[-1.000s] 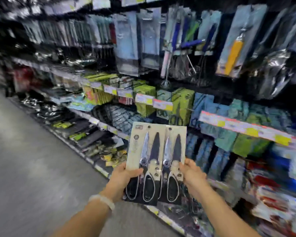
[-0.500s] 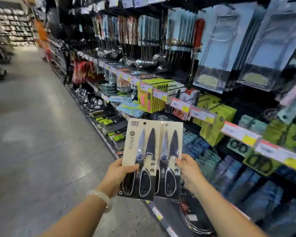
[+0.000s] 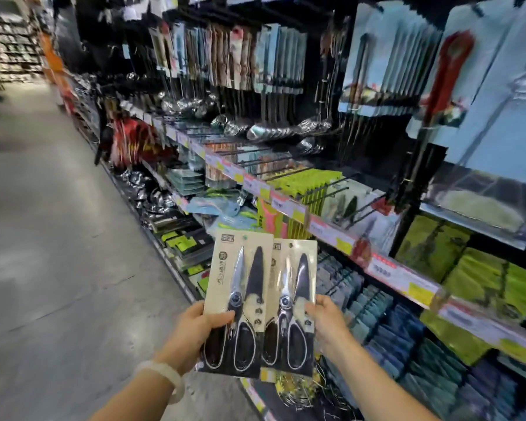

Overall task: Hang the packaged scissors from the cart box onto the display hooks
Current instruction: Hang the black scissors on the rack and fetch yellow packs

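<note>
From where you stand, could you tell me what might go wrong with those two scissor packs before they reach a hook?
The left pack overlaps the right pack, each pinched by one hand, left hand and right hand, so one could slip. The bare hook prongs jut toward the aisle and might snag a card or a wrist.

Two scissors packs [image 3: 239,302] [image 3: 292,311], two hands [image 3: 195,332] [image 3: 327,322], one wristband [image 3: 167,381]

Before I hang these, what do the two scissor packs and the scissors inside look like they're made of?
Left scissor pack and right scissor pack: beige backing card, matte like cardboard; a glossy sheen over the scissors suggests a clear plastic blister, though blur leaves that open. Scissors: one blade bright and mirror-like, probably polished steel; the other black, either coated or sheathed. Handles look like shiny black plastic with light trim.
</note>
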A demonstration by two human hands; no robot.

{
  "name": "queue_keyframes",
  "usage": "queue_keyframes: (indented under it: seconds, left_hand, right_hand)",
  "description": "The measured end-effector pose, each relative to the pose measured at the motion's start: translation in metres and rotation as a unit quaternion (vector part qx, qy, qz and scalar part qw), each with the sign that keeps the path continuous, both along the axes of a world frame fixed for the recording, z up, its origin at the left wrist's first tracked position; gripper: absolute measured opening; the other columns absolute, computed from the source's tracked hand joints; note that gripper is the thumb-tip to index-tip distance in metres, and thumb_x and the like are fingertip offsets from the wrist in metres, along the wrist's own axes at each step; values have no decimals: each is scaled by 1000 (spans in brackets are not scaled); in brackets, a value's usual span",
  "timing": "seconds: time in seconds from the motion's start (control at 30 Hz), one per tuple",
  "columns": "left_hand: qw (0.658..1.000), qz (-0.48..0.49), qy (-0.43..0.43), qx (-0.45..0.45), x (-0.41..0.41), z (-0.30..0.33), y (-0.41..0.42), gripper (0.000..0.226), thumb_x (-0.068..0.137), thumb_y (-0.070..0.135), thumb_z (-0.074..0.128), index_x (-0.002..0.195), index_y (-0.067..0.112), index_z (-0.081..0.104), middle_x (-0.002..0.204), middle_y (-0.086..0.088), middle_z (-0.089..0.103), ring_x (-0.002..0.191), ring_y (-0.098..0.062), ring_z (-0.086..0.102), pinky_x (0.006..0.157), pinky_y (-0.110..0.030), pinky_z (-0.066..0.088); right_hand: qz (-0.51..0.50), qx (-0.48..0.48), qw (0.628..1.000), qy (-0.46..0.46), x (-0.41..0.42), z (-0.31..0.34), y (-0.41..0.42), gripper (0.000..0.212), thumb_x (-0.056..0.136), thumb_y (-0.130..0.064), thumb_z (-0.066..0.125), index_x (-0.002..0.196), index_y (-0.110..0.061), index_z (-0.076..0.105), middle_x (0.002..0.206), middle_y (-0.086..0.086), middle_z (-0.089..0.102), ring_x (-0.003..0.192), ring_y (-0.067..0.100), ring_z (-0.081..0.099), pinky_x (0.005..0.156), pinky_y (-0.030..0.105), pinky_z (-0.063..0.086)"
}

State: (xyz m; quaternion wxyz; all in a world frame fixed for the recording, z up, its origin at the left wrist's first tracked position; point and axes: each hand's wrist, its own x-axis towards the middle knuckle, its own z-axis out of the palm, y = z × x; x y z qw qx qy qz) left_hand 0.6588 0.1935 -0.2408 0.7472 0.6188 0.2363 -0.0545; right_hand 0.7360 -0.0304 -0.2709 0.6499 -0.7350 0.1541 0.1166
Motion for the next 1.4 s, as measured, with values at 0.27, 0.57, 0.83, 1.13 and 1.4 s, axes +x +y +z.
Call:
queue_keyframes:
  seconds: [0.27, 0.57, 0.83, 1.13, 1.4]
  left_hand:
    - [993, -115, 24, 1, 120, -14, 54, 39, 71, 2, 74, 108, 4, 62, 96, -22, 72, 90, -41, 69, 85, -55, 54]
    - [964, -260, 6, 48, 218, -21, 91, 45, 72, 2, 77, 113, 12, 62, 108, -5, 70, 103, -24, 62, 94, -35, 44]
    - [943, -331, 4, 38, 236, -30, 95, 45, 62, 9, 83, 105, 13, 69, 104, -10, 73, 103, -31, 66, 100, -51, 45]
    - [941, -339, 5, 29, 235, -29, 91, 48, 64, 9, 83, 109, 8, 66, 104, -12, 72, 102, -33, 66, 99, -51, 46]
    - [928, -372, 4, 35, 221, -35, 78, 69, 52, 23, 86, 115, 9, 61, 106, -12, 71, 102, -31, 65, 98, -51, 47]
  right_hand:
    - [-89, 61, 993, -48, 87, 10, 40, 10, 95, -10, 50, 105, -11, 53, 108, 10, 65, 99, 26, 61, 87, 38, 49]
    - [-218, 103, 968, -76, 100, 5, 75, 17, 95, -6, 47, 103, -19, 54, 97, 3, 67, 88, 17, 63, 73, 33, 49]
    - [-259, 86, 958, -86, 89, 2, 88, 14, 96, -3, 46, 97, -16, 52, 98, 9, 66, 91, 23, 62, 91, 44, 48]
    - [-319, -93, 943, 11, 106, 17, 91, 40, 98, -24, 43, 134, -6, 39, 130, 13, 50, 111, 28, 51, 93, 35, 39]
    - [-124, -14, 992, -12, 76, 30, 139, 22, 89, -27, 61, 108, -17, 56, 104, -1, 67, 99, 17, 64, 90, 35, 53]
